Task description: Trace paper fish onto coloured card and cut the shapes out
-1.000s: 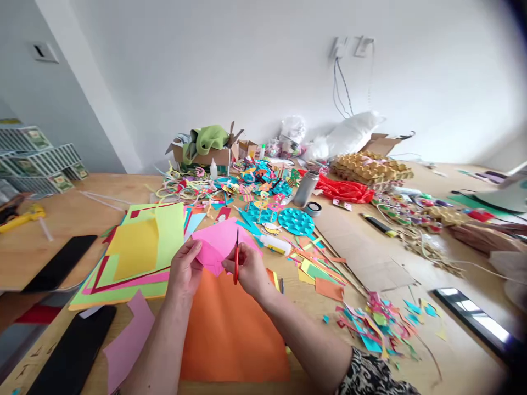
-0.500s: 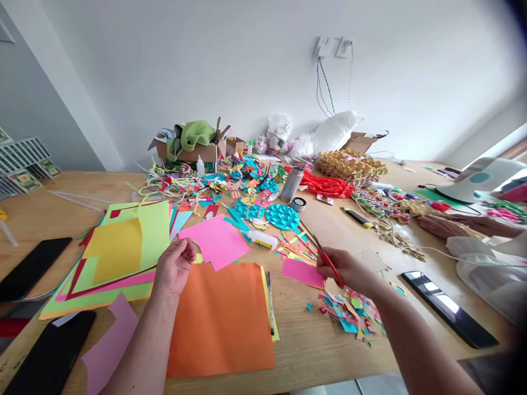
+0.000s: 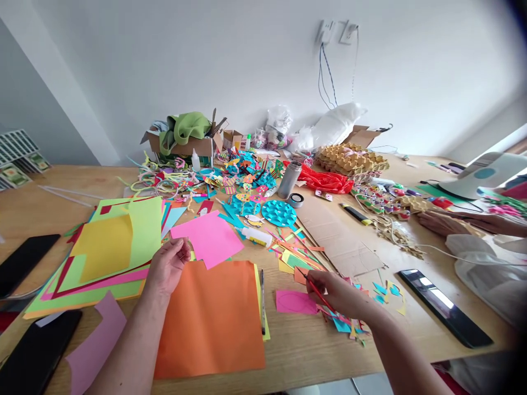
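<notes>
My right hand (image 3: 331,293) is closed around red-handled scissors (image 3: 316,286), blades pointing up and left. Just left of those fingers is a small pink paper piece (image 3: 294,302) with an oval outline drawn on it; whether the fingers touch it I cannot tell. Fingers curled in a pinch, my left hand (image 3: 168,262) hovers by the edge of a larger pink sheet (image 3: 209,236). Anything inside that pinch is too small to make out. Between my arms lies an orange sheet (image 3: 214,323), with a pen (image 3: 262,302) along its right side.
Coloured sheets (image 3: 144,225) are stacked at the left beside two black phones. Paper scraps (image 3: 343,323) lie under my right hand. Beyond are a glue bottle (image 3: 257,237), a metal flask (image 3: 290,180) and egg cartons (image 3: 349,159). A co-worker's hands (image 3: 444,224) are at the right.
My right hand has come down and nearer with the scissors, and the small pink piece has moved nearer too. My left hand keeps its pinch. The whole view has shifted slightly.
</notes>
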The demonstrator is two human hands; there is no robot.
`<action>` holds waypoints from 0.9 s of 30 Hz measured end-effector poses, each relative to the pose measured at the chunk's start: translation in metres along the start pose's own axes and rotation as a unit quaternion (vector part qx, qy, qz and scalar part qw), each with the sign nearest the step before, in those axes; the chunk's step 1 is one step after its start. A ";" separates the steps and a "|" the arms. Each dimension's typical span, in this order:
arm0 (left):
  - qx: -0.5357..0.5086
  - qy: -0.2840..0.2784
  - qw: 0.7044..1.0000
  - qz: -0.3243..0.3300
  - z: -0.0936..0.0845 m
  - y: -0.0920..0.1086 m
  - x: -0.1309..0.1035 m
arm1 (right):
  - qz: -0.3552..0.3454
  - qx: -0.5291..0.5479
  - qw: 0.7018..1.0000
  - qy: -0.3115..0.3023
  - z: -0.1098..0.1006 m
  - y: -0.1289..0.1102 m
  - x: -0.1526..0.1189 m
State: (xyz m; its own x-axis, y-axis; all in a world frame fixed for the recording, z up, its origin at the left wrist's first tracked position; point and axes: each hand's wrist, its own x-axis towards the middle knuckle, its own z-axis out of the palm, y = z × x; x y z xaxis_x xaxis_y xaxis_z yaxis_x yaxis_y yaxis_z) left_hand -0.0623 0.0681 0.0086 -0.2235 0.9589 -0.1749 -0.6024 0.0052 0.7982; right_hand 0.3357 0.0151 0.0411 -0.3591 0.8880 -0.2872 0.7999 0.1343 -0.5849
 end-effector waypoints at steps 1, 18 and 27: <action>0.002 0.000 1.000 0.000 0.000 -0.001 0.000 | -0.001 -0.007 1.000 -0.001 0.003 -0.002 0.000; 0.023 0.000 0.999 -0.023 -0.004 -0.010 0.005 | 0.023 -0.087 0.993 0.071 0.024 -0.009 -0.048; 0.031 0.017 0.999 -0.025 -0.004 -0.012 0.007 | -0.002 -0.176 0.981 0.080 0.056 -0.009 -0.059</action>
State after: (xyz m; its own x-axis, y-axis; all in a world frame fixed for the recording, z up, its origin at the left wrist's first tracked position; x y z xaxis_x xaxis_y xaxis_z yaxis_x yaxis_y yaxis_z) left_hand -0.0597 0.0737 -0.0051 -0.2212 0.9467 -0.2343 -0.5650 0.0714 0.8220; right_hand 0.3233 -0.0632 0.0208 -0.3047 0.9412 -0.1457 0.9253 0.2563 -0.2797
